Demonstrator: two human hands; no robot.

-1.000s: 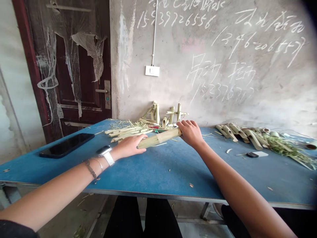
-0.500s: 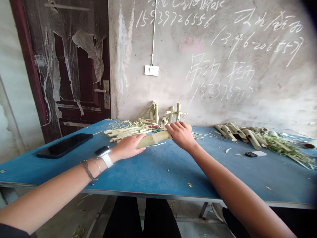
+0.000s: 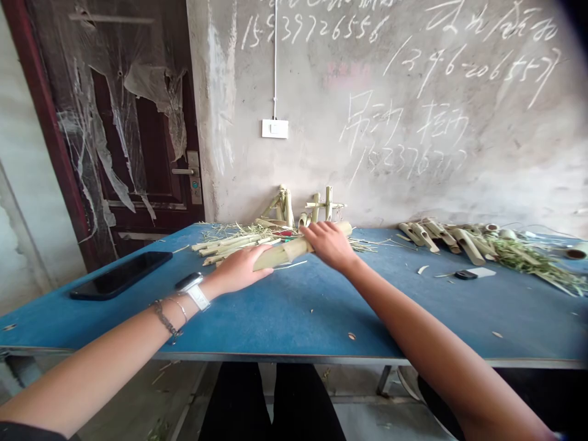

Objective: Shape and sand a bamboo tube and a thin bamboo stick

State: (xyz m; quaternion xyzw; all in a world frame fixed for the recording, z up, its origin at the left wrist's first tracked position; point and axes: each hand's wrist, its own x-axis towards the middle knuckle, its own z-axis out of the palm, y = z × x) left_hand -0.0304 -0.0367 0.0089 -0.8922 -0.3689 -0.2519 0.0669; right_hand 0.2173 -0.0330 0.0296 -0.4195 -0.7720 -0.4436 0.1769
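In the middle of the frame, a pale green bamboo tube (image 3: 272, 257), smooth and cylindrical with a slightly raised joint ring, slants up to the right above the blue table (image 3: 294, 321). The left hand (image 3: 241, 268) grips its lower left end, thumb on the near side; the right hand (image 3: 328, 246) is curled over it farther along, and whether anything lies under that palm cannot be told. Just behind lie thin split bamboo strips (image 3: 229, 246), straight and straw-coloured, with wispy shavings.

At left centre rests a flat, glossy black smartphone (image 3: 122, 275). At right, short hollow bamboo pieces (image 3: 468, 244) are heaped beside curly green shavings (image 3: 519, 257); nearer, a flat, pale-bladed tool (image 3: 478, 274) with a dark handle lies on the board. Torn, crinkled plastic film hangs on the dark red door (image 3: 147, 153), upper left.

Compared with one second ago, the right hand has moved left from the tube's far end, which now shows beyond its knuckles; the left hand keeps its hold.
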